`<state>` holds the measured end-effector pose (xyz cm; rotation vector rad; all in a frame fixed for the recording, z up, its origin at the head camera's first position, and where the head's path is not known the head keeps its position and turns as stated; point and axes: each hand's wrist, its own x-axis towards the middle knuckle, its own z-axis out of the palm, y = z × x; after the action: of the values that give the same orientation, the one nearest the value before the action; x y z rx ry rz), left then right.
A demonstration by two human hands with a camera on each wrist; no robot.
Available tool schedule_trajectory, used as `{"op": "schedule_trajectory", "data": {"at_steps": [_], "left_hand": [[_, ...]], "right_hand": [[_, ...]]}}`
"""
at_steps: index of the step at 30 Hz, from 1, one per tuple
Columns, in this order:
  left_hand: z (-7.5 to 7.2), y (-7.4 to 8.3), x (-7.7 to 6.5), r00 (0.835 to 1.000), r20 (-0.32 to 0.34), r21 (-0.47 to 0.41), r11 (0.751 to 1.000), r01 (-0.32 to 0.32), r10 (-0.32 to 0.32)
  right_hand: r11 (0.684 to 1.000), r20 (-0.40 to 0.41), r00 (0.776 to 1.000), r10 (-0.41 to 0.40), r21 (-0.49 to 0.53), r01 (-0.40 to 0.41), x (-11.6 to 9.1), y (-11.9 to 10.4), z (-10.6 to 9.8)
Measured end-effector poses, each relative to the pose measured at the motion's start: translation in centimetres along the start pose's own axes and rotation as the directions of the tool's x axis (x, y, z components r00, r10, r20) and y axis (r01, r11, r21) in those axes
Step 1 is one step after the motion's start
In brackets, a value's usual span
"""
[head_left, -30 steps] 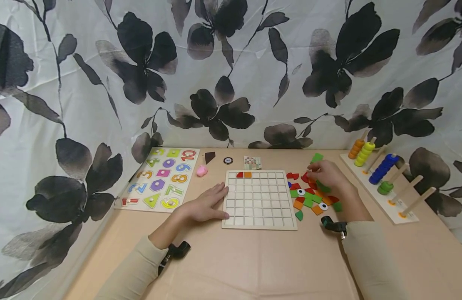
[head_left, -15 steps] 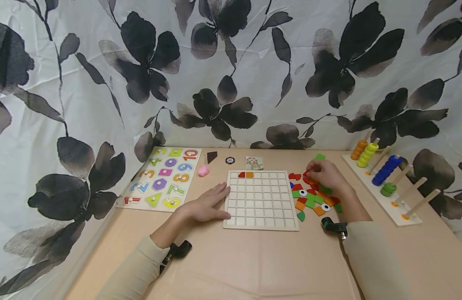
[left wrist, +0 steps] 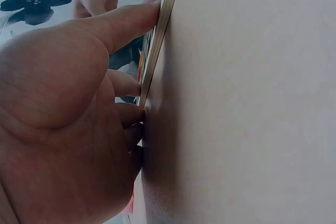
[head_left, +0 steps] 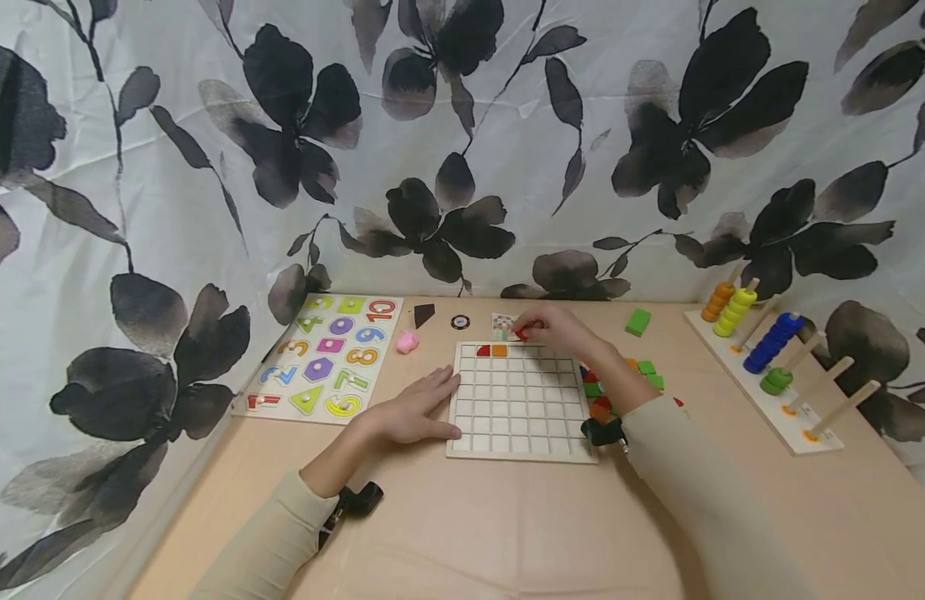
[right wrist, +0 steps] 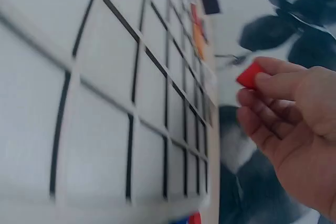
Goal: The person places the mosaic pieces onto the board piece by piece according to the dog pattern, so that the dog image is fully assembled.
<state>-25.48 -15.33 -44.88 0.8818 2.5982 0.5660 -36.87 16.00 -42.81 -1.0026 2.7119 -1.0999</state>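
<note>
A white gridded board point(head_left: 522, 408) lies on the table, with a red piece point(head_left: 483, 351) and an orange square point(head_left: 500, 351) side by side in its far row. My left hand point(head_left: 410, 412) rests at the board's left edge; thumb and fingertips touch its side in the left wrist view. Over the far edge, my right hand point(head_left: 560, 329) pinches a small red piece point(right wrist: 249, 75) between thumb and index finger. Its full outline is partly covered by the fingers. Just behind the board is a small picture card point(head_left: 502, 327), partly hidden by that hand.
Loose coloured pieces point(head_left: 593, 389) lie right of the board, partly under my right forearm. A green piece point(head_left: 637, 322) sits farther back. At right stands a peg rack point(head_left: 788, 392) with coloured rings; at left, a number puzzle point(head_left: 320, 358). A pink object point(head_left: 406, 342) lies beside the puzzle.
My right hand has left the pile of pieces and moved left, carrying a red piece to above the board's far edge. The left hand stays at the board's edge.
</note>
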Motion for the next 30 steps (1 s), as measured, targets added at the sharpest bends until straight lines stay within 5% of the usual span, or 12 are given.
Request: {"op": "schedule_trajectory", "data": {"at_steps": [4,8,13,23,30], "left_hand": [[-0.1,0.1,0.1,1.0,0.005,-0.001,1.0,-0.005,0.005],[-0.3,0.1,0.1,1.0,0.01,-0.003,1.0,-0.005,0.005],[-0.4,0.0,0.2,1.0,0.013,0.001,1.0,-0.006,0.006],[-0.7,0.1,0.2,1.0,0.016,-0.009,1.0,0.0,0.0],[-0.8,-0.1,0.3,1.0,0.02,-0.003,1.0,0.003,-0.003]], "right_hand": [[0.983,0.101,0.995,-0.005,-0.181,0.023,1.3,-0.2,1.7],[0.971,0.096,0.995,0.032,-0.237,-0.009,1.9,-0.3,2.6],[0.98,0.057,0.995,0.085,-0.187,-0.073,2.0,-0.1,2.9],[0.976,0.078,0.993,0.089,-0.206,-0.072,1.4,-0.2,2.5],[0.993,-0.029,0.998,0.063,-0.1,-0.066,-2.0,-0.6,-1.1]]}}
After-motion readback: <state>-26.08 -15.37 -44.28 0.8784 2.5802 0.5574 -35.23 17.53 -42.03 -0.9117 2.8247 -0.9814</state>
